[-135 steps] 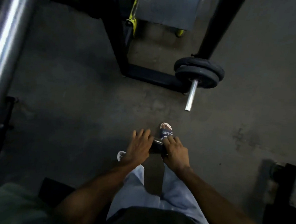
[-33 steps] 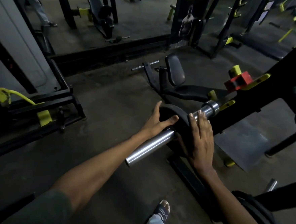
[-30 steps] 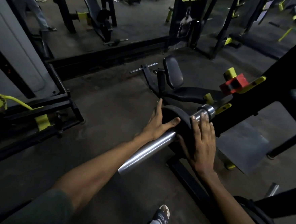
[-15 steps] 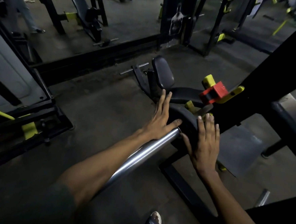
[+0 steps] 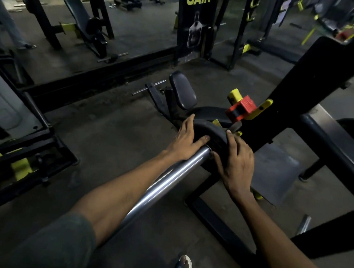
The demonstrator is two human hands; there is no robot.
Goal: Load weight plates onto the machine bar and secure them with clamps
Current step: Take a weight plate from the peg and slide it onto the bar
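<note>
So the weight plate is a dark, matte black disc with a thick rounded rim, seen mostly edge-on, so no markings on it are readable. It's threaded on the machine bar, a shiny chrome sleeve that runs from about 7 o'clock in the frame up toward the center. The plate sits at the far end of that sleeve, right up near the black machine frame.

Both hands are on the plate. The left hand is at its 9 o'clock side, palm flat against the face, fingers spread up along the rim and the thumb lying across just above the bar. The right hand is at the plate's 4 o'clock, fingers curled over the rim and the thumb tucked near the hub. Neither is clenched; it's more of a pressing hold than a full grab.

Just past the plate at 1 o'clock there's a red block with yellow pieces beside it on the frame. Further back at 12 o'clock a black banner reads "GAIN" in yellow letters above a picture of a muscular torso. A sandaled foot shows on the floor at 6 o'clock.
</note>
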